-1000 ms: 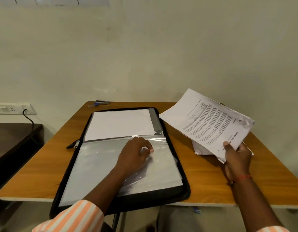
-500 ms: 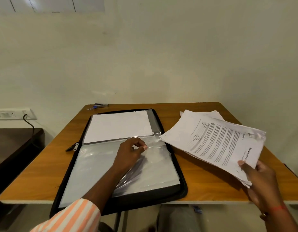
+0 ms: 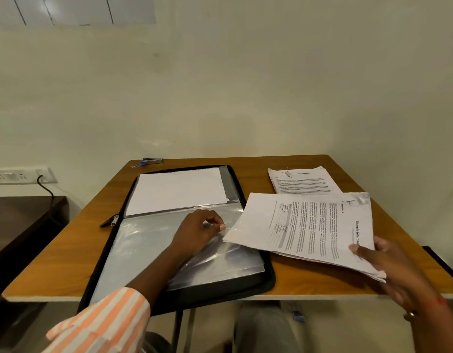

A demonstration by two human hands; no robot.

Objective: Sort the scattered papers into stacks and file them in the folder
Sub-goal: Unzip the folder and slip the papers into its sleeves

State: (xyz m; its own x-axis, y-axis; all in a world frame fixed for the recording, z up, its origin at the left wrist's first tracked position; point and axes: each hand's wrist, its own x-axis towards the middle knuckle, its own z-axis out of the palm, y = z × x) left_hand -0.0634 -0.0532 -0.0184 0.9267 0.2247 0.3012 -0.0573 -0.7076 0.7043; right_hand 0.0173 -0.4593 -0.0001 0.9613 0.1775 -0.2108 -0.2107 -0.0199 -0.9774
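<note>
Pale plaster wall runs behind everything, with a white socket strip (image 3: 21, 176) low at the far left and a black cable (image 3: 47, 189) dropping from it toward a dark side table (image 3: 26, 220). On the wooden bench (image 3: 62, 256) a small stapler (image 3: 152, 161) lies at the far edge. Nearer is the black zip folder (image 3: 268, 281), open flat, its zip pull (image 3: 111, 221) lying on the wood at its left side. A blank white sheet (image 3: 179, 191) fills the folder's far half. In the near half lies a clear sleeve (image 3: 133, 250), and the left hand (image 3: 197, 231), in a striped sleeve cuff (image 3: 105, 317), has its fingers curled and pinched on the plastic near the sleeve's right edge. Right of that, the held stack (image 3: 304, 225) of printed pages juts over the folder's right rim, hiding part of it; its top page reads "Sample Internshi…" and "Section 1", the rest too small to read. Behind it a second stack (image 3: 302, 182) rests on the bench, its text blurred. The right hand (image 3: 388, 266) grips the held stack's near corner, thumb on top.
</note>
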